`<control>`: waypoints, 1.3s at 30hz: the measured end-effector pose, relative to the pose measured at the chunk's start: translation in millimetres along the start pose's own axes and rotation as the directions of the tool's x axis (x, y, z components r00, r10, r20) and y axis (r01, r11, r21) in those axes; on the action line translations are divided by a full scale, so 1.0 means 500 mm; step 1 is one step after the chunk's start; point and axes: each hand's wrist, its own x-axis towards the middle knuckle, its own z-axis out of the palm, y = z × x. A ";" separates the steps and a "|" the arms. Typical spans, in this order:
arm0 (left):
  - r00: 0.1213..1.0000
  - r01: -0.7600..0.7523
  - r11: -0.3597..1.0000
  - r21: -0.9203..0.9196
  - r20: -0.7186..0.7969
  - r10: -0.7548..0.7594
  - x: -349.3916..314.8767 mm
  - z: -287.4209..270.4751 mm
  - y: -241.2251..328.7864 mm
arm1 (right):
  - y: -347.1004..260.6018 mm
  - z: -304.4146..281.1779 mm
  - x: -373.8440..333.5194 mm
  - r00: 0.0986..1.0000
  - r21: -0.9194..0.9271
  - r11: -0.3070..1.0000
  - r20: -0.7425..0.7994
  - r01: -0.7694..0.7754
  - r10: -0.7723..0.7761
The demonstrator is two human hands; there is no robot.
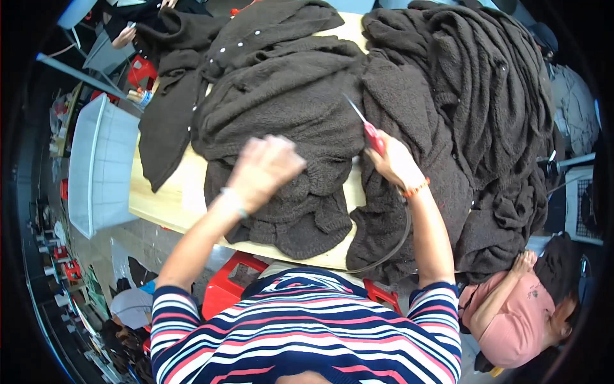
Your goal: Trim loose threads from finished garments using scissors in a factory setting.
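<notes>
We see the right hand (393,160) wrapped tight around the red handle of a pair of scissors (366,128), their thin blades pointing up and to the left over a dark brown knitted garment (281,109). The left hand (265,168) hovers blurred just above that same garment near the middle of the wooden table (160,205); we cannot tell whether its fingers grip anything. The two hands sit apart, the scissors between them. To the right, a heap of brown knitwear (473,115) covers the rest of the table. A white plastic bin (99,160) stands off the table's left edge, a red stool (224,288) sits below, and a person in a pink shirt (511,320) is at lower right.
</notes>
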 end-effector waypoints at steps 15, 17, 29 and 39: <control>0.729 0.221 -0.038 -0.975 0.191 -0.658 0.177 -0.004 -0.090 | 0.057 0.013 -0.172 0.979 0.356 0.914 0.009 -0.195 0.205; 0.683 -0.151 -0.345 -0.926 0.155 -0.714 0.150 -0.087 -0.142 | 0.023 -0.016 -0.165 0.970 0.357 0.904 0.030 -0.238 0.243; 0.679 -0.001 -0.377 -0.926 0.276 -0.680 0.042 0.116 -0.088 | -0.208 0.011 -0.148 0.979 0.109 0.993 0.193 0.046 -0.066; 0.740 0.117 -0.403 -0.908 0.350 -0.574 0.003 0.092 -0.088 | -0.192 0.028 -0.097 0.986 0.070 0.992 0.136 -0.103 0.093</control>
